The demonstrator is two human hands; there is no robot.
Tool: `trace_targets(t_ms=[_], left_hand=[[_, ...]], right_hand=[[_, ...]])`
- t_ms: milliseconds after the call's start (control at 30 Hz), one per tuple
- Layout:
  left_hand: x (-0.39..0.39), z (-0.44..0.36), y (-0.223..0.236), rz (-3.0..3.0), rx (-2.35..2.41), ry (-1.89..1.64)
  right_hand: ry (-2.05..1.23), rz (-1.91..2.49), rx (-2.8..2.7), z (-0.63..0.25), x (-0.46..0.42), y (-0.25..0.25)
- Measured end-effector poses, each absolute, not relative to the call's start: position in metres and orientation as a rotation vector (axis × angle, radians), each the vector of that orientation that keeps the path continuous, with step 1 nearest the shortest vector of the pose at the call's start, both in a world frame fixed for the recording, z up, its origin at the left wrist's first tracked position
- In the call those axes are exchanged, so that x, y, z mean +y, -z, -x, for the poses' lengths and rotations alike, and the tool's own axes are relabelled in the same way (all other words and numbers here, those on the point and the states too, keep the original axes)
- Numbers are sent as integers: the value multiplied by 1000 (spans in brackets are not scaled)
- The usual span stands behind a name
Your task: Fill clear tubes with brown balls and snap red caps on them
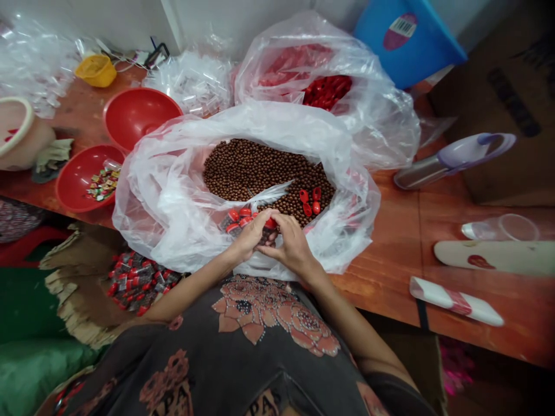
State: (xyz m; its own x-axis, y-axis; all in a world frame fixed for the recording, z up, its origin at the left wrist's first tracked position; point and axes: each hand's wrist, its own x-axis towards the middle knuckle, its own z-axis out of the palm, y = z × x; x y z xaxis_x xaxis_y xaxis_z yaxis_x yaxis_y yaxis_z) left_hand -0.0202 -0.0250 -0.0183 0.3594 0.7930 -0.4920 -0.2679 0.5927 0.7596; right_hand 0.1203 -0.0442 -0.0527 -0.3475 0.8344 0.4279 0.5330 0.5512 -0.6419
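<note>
Left hand (245, 238) and right hand (289, 244) close together above the near part of a clear plastic bag (150, 216), fingers (260, 218) curled and clamped around a small bottle (269, 232) with a red cap (271, 223). Most of the bottle hidden behind those fingers, so its long axis hard to judge – the cap end apparently toward the right hand and tipped away from the body. Its place: between both hands, just below a mound of brown beads (260, 170) inside the bag. Just beyond the left hand, a few more capped bottles (232, 222) resting in the bag, with loose red caps (310, 201) on the beads to the right. Behind, a second bag of red caps (326, 91). On the wooden table (381, 271), a red bowl (82, 180) of small colourful packets and another red bowl (141, 115) – and, on flattened cardboard (73, 300) at lower left, a heap of capped bottles (139, 283).
</note>
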Motion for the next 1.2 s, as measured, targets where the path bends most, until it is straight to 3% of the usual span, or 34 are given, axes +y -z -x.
trace_targets(t_ms=[433, 1067, 1200], left_hand=[[-31, 31, 8, -468, 891, -809], [-42, 49, 31, -923, 917, -848], [-27, 67, 26, -1152, 931, -701]], right_hand=[[-565, 1111, -1905, -110, -50, 55], [-413, 1080, -2060, -112, -49, 61], [-394, 1061, -2050, -107, -53, 64]])
